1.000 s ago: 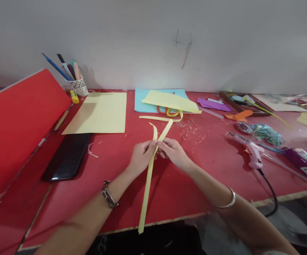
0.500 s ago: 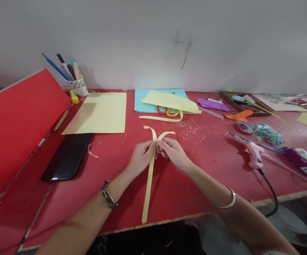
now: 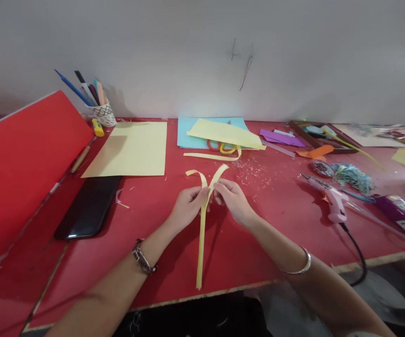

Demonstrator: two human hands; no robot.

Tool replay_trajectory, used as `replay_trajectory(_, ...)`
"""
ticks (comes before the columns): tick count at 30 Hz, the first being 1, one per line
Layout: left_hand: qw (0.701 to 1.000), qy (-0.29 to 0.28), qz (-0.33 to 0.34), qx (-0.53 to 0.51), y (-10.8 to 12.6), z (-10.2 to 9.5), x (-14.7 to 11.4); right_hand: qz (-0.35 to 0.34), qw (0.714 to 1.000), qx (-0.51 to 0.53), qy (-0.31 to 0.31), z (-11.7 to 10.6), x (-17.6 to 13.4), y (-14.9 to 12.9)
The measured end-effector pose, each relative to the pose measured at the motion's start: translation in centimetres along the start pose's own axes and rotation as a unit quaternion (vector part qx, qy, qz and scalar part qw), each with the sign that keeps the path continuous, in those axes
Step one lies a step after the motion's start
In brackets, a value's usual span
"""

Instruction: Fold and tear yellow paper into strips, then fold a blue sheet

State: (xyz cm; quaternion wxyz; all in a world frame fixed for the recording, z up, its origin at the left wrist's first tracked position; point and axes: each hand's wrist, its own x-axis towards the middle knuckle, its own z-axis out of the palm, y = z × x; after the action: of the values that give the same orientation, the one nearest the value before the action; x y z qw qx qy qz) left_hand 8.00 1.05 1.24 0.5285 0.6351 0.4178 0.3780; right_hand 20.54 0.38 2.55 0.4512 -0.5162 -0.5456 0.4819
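A long pale yellow paper strip point(image 3: 201, 248) hangs toward the table's front edge, its upper part parted into two branches. My left hand point(image 3: 189, 205) pinches it with thumb and fingers where the branches meet. Closed on the right-hand branch, my right hand point(image 3: 233, 200) sits just beside the left. The left branch curls over to the left; the right one slants up and to the right. Behind the hands lies another yellow strip, curved at one end. Fingertips under the paper are partly hidden.
At left are a phone point(image 3: 87, 208), a yellow sheet point(image 3: 135, 150) and a red board point(image 3: 23, 173). Scissors point(image 3: 227, 149) lie partly under yellow paper at the back. A pink glue gun point(image 3: 334, 201), thread bundle point(image 3: 353, 178) and purple power strip point(image 3: 401, 213) are on the right.
My right hand has shifted slightly right and up, and the right branch now stands straighter. The strip's lower end has swung to the right. My left hand has barely moved.
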Motion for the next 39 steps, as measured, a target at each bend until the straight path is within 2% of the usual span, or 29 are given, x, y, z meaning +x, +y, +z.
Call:
replay_trajectory(6,0.999,-0.005,0.031,0.023,-0.13,0.00,-0.15,-0.002,0.998,-0.026,-0.048,0.07,-0.07,-0.18)
replay_trajectory(12,0.998,0.063,0.014,0.020,0.00,-0.07,-0.10,-0.001,0.998,-0.041,-0.055,0.11,-0.22,-0.09)
replay_trajectory(18,1.000,-0.006,0.012,-0.010,0.36,-0.04,-0.01,-0.006,1.000,-0.015,-0.003,-0.10,-0.04,0.20)
replay_trajectory(25,0.998,0.009,0.058,0.034,0.04,0.06,-0.19,-0.008,0.999,-0.030,-0.043,0.08,-0.11,-0.14)
replay_trajectory(30,0.998,0.042,0.036,0.041,0.38,0.28,-0.22,-0.015,0.998,-0.036,-0.049,-0.04,-0.13,0.14)
replay_trajectory(33,0.999,0.043,0.018,0.027,0.40,0.33,-0.24,-0.008,0.999,-0.021,-0.043,-0.03,-0.11,0.26)
replay_trajectory(37,0.996,0.090,0.006,0.003,0.02,0.12,-0.16,-0.003,0.999,-0.018,-0.029,0.13,-0.18,0.12)
replay_trajectory(39,0.997,0.076,0.001,-0.007,-0.11,0.06,-0.11,-0.008,1.000,-0.017,-0.016,0.15,-0.19,0.09)
